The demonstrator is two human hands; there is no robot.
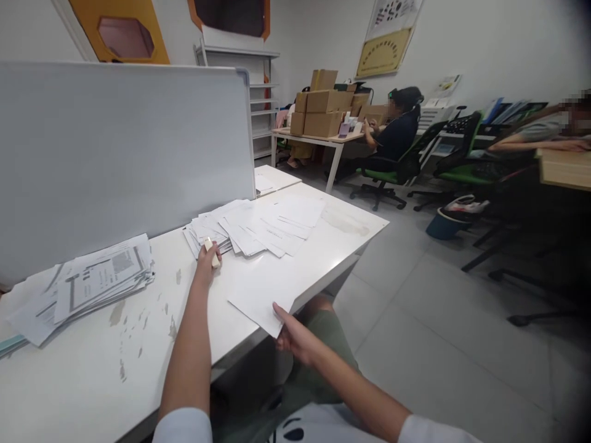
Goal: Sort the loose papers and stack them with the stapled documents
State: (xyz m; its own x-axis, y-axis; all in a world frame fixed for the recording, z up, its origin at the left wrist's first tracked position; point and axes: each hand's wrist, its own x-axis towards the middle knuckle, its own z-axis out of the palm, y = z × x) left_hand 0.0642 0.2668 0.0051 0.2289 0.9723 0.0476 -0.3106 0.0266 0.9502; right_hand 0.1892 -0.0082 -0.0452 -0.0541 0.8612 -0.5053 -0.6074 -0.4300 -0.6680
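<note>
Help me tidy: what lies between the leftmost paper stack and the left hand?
Head view: only scuffed, bare desk top from leftmost paper stack to left hand.

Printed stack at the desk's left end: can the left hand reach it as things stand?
Probably yes. Only bare desk lies between the left hand and the printed stack, though its fingers hold a small cream stick; the right hand pinches a blank sheet.

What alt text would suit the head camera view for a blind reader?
A person's right hand pinches the corner of a white sheet at the edge of a white desk, while the left hand holds a small cream object beside fanned papers. Another paper pile lies to the left; other people sit in the background.
</note>
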